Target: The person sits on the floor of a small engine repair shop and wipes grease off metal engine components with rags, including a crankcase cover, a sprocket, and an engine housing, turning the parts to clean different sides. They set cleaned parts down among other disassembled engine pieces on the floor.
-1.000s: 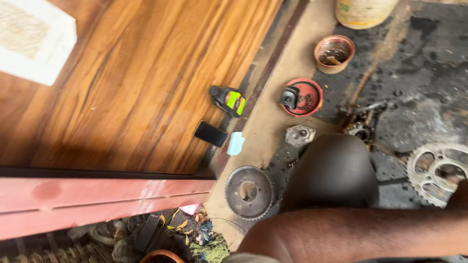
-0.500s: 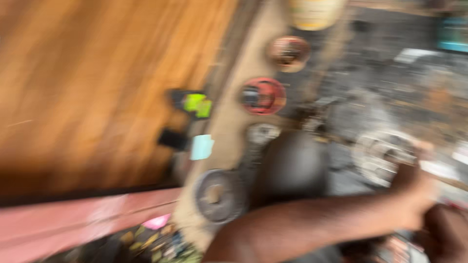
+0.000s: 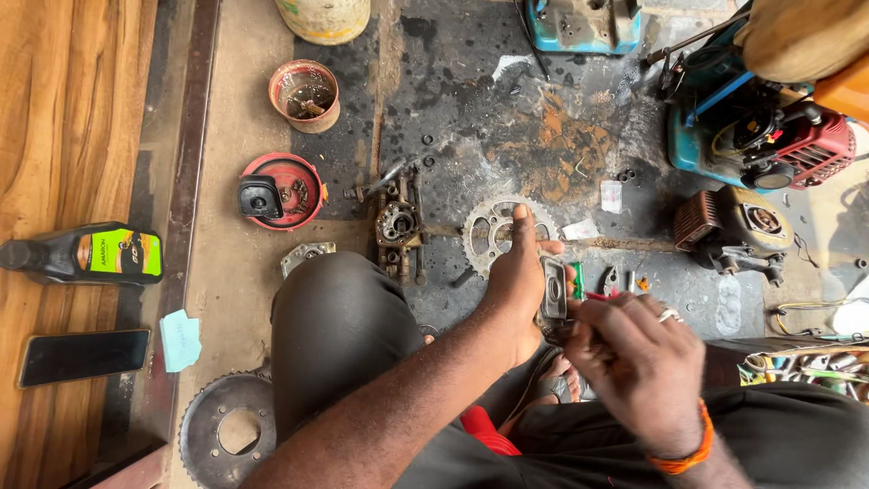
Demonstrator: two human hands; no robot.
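My left hand (image 3: 518, 285) grips a small flat grey metal part (image 3: 552, 292) with a round hole, held upright over my lap. My right hand (image 3: 634, 362), with a ring and an orange wristband, is closed around a thin red-handled tool (image 3: 599, 296) whose tip meets that part. A toothed sprocket (image 3: 493, 234) lies on the stained floor just beyond my left fingers. A greasy carburettor-like assembly (image 3: 398, 225) sits left of the sprocket. My knee (image 3: 335, 326) is in the foreground.
A red lid with small parts (image 3: 288, 190), a red cup of bits (image 3: 304, 94), a black oil bottle (image 3: 86, 254), a phone (image 3: 83, 355) and a large dark sprocket (image 3: 226, 430) lie at left. Small engines (image 3: 733, 226) and a teal machine (image 3: 724, 127) stand at right.
The view has swung right, off the wooden board and onto the greasy floor. Both hands have come into view and met over the small metal part.
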